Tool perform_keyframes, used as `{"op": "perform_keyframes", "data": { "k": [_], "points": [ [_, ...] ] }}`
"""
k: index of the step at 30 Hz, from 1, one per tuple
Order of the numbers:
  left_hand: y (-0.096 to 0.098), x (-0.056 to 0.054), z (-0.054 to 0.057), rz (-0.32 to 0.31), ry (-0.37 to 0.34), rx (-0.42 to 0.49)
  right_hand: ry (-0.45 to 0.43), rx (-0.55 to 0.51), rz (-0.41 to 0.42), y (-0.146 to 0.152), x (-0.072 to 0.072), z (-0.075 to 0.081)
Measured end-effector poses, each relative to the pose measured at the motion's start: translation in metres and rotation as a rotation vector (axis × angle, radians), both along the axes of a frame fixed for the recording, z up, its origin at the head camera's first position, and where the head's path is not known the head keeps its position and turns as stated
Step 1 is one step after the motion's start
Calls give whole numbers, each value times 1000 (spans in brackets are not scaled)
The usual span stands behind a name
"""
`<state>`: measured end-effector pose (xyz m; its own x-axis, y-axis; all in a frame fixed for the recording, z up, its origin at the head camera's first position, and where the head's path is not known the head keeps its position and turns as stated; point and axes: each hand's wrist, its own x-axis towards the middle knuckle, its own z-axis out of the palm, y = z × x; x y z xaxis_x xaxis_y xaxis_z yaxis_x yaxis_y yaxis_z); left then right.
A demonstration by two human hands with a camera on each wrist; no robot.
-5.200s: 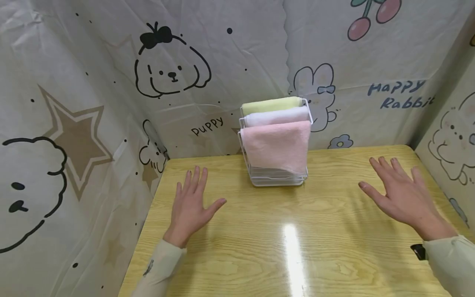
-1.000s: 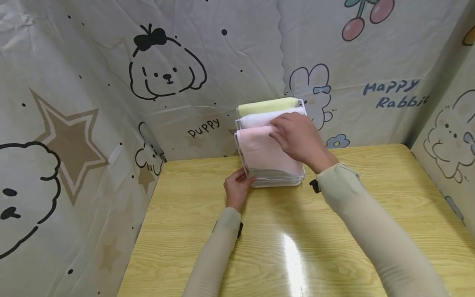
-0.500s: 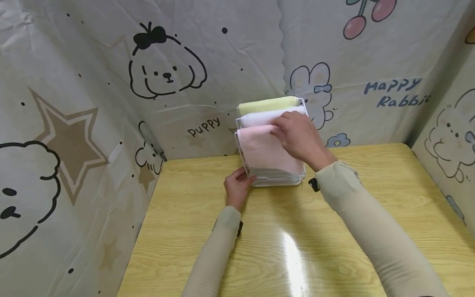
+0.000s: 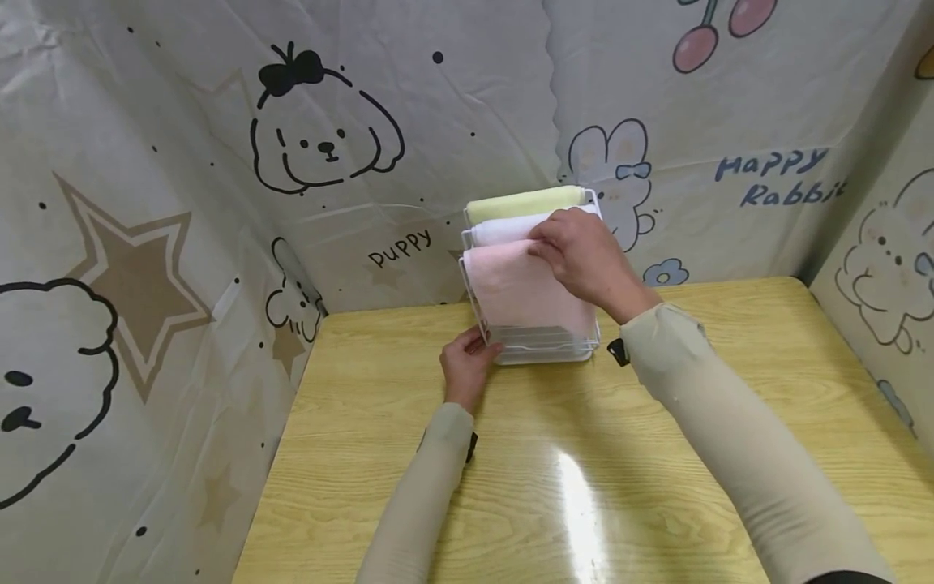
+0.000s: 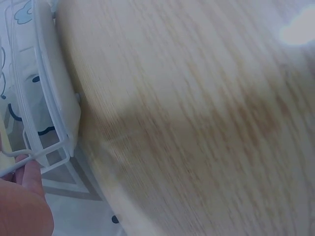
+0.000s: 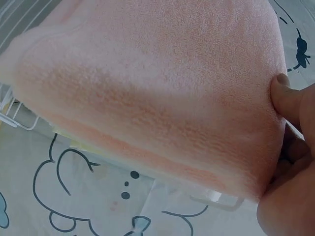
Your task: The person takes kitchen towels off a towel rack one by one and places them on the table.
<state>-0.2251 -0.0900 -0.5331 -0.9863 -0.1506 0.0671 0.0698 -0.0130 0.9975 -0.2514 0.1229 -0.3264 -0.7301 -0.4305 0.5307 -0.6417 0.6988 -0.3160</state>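
Observation:
A white wire rack (image 4: 543, 355) stands at the back of the table, with three towels hung over its tiers. The front one is a pink towel (image 4: 521, 284); behind it are a white towel (image 4: 503, 231) and a yellow towel (image 4: 525, 203). My right hand (image 4: 587, 259) pinches the pink towel at its top edge, thumb in front, as the right wrist view (image 6: 290, 147) also shows. Low on the rack's left side, my left hand (image 4: 464, 369) holds the wire frame; in the left wrist view its fingers (image 5: 33, 174) curl at the white wire.
The wood-grain table (image 4: 379, 454) reaches to a patterned cloth backdrop (image 4: 409, 97) close behind the rack. Another cloth wall (image 4: 146, 454) runs along the left side.
Both hands, spread apart over the table at first, have come to the rack: the left to its frame, the right to the pink towel. Lately the pink towel has risen slightly.

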Motion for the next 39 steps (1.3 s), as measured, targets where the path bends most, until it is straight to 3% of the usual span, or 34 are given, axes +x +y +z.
{"op": "perform_keyframes", "data": {
  "k": [6, 7, 20, 39],
  "points": [
    [0, -1, -1, 1, 10, -13, 45, -25, 24, -2, -3, 9],
    [0, -3, -6, 4, 11, -16, 52, -31, 27, -2, -3, 11],
    [0, -4, -7, 8, 1, -11, 60, -70, 8, -3, 3, 43],
    [0, 0, -3, 23, -34, -3, 192, -121, 36, -6, 11, 96]
  ]
}}
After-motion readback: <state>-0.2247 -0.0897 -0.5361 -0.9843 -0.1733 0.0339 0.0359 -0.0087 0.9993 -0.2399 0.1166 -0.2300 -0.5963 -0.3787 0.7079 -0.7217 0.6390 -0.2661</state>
